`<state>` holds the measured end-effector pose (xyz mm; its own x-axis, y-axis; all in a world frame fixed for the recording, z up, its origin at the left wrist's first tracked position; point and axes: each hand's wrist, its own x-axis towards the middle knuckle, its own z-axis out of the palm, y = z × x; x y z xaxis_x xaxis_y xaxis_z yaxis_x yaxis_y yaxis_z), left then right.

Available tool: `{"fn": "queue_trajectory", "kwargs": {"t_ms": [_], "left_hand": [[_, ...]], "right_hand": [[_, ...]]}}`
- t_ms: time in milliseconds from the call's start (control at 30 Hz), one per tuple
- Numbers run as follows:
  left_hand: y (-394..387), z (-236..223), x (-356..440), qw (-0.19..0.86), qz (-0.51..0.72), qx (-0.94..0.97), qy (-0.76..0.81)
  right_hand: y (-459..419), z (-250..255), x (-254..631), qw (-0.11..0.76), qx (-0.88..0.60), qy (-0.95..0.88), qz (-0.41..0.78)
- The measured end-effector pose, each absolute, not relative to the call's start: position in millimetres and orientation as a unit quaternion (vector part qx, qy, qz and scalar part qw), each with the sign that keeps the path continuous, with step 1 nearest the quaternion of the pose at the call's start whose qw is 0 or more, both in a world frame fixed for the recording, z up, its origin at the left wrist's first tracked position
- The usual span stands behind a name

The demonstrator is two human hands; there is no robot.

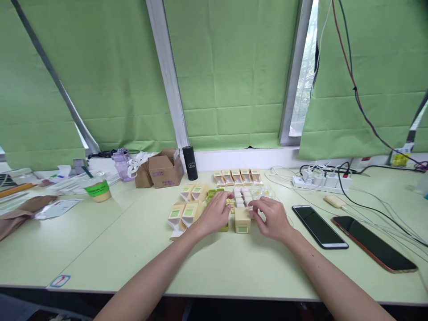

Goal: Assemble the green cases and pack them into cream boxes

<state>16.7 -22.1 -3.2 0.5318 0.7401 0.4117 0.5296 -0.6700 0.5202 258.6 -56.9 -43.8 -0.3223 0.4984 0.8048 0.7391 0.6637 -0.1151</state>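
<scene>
A small kraft-paper box (242, 222) with a green label stands on the table between my hands. My left hand (218, 212) reaches over a green tray (223, 228) just left of the box, fingers stretched forward and apart; part of the tray is hidden beneath it. At the box's upper right edge, my right hand (271, 217) is curled, with its fingertips drawn together there. Behind the box sit rows of small white and pale pink pieces (240, 199). Clear plastic pieces (263, 191) lie beyond my right hand.
Several open labelled boxes (190, 211) stand left, with another row (237, 177) behind. A black bottle (190, 163), a cardboard carton (166, 168) and a drink cup (96, 187) are farther left. To the right lie two phones (320, 226), a power strip (321, 182) and loose cables.
</scene>
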Motion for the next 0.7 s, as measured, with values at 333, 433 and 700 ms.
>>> {"fn": "queue_trajectory", "kwargs": {"t_ms": [333,433,700], "left_hand": [[-27,-33,14,0.193,0.358,0.840,0.360],[-27,-33,15,0.188,0.368,0.834,0.365],[-29,-36,15,0.203,0.372,0.830,0.362]], "right_hand": [[-65,-34,251,0.358,-0.369,-0.858,-0.009],[-65,-34,250,0.357,-0.373,-0.857,0.001],[-64,-36,251,0.372,-0.371,-0.851,0.008]]}}
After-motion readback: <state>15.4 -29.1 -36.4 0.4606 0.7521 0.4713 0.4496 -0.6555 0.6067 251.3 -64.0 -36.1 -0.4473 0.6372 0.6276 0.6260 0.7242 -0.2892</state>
